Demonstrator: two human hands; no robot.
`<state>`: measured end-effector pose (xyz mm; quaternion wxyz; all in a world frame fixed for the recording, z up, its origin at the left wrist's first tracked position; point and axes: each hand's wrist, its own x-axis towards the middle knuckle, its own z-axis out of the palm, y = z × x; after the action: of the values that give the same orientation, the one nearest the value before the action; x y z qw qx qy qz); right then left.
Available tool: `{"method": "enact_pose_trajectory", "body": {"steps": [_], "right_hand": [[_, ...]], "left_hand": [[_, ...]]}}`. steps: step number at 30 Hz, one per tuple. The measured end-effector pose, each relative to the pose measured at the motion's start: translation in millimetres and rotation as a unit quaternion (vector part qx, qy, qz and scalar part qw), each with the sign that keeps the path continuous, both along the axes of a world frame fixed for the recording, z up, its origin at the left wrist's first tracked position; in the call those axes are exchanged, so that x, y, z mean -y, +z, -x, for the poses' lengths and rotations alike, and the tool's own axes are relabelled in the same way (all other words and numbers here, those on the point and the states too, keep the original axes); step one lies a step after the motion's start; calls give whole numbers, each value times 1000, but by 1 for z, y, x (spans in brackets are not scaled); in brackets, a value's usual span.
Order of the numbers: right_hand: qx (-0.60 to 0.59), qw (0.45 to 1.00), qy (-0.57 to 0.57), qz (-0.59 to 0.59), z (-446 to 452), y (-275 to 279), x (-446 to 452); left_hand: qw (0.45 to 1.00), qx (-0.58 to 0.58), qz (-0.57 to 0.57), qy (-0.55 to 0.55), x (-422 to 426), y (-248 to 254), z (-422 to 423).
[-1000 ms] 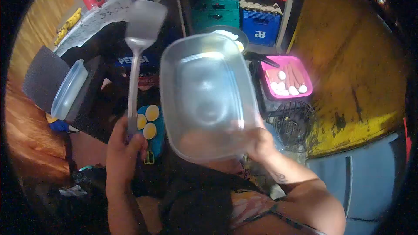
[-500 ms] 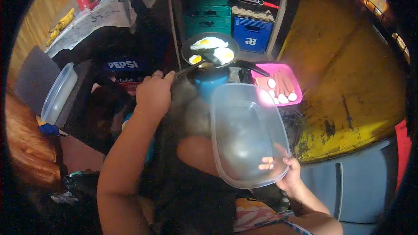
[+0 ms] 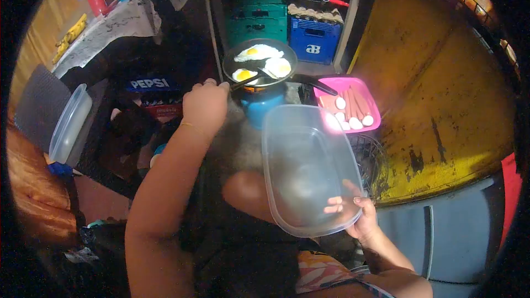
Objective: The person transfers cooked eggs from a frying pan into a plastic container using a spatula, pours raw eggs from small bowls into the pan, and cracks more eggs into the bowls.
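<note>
My left hand [image 3: 205,105] is closed around the handle of a spatula [image 3: 243,83], whose blade is down in a frying pan [image 3: 231,58] at the left edge of the right-hand fried egg [image 3: 280,67]. Two more fried eggs lie in the pan, one at the back [image 3: 259,52] and one at the front left [image 3: 244,75]. The pan sits on a blue gas burner [image 3: 264,110]. With my right hand [image 3: 361,218] I grip the lower right edge of a clear plastic container [image 3: 306,160], tilted in front of me; some fingers show through it.
Right of the pan, a pink tray [image 3: 376,98] holds whole eggs and sausages, with the pan handle [image 3: 320,84] reaching over its corner. A blue crate [image 3: 313,44] bears egg cartons behind. At left lies another plastic container [image 3: 72,124]. A yellow panel [image 3: 436,94] stands at right.
My left hand has moved slightly right, and the spatula blade has shifted against the right-hand egg. The view has shifted a little; my right hand still holds the container in much the same place.
</note>
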<state>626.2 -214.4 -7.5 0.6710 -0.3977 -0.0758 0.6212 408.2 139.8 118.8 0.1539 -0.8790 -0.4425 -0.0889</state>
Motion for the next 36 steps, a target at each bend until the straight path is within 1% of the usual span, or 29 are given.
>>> {"method": "enact_pose_trajectory", "body": {"steps": [4, 8, 11, 15, 19, 22, 26, 28, 31, 34, 36], "right_hand": [[13, 1000, 0, 5, 1, -1, -3], [3, 1000, 6, -21, -3, -9, -5], [8, 1000, 7, -22, -4, -6, -7], [7, 1000, 2, -17, -4, -7, -4], [38, 999, -5, 0, -2, -5, -6], [27, 1000, -2, 2, -3, -5, -7], [17, 1000, 9, -21, -4, -12, -8], [31, 999, 5, -21, -5, -15, -8], [19, 1000, 5, -22, -4, -10, -7], [18, 999, 4, -26, -3, -7, -8], [16, 1000, 4, -25, -3, -6, -10]], "left_hand": [[999, 27, 34, 24, -9, -17, -15], [996, 64, 48, 42, -9, -26, -23], [994, 59, 60, 66, -14, -29, -21], [995, 59, 32, 68, -7, -14, -2], [999, 7, -15, 42, 8, 7, 11], [1000, -9, -8, 17, 11, 13, 10], [1000, 14, 6, 24, 3, 0, -4], [998, 28, 32, 41, 5, 1, -10], [998, 47, 29, 30, 6, 9, -6], [1000, -7, -4, 24, 14, 21, 0], [1000, -17, -7, 19, 12, 21, 0]]}}
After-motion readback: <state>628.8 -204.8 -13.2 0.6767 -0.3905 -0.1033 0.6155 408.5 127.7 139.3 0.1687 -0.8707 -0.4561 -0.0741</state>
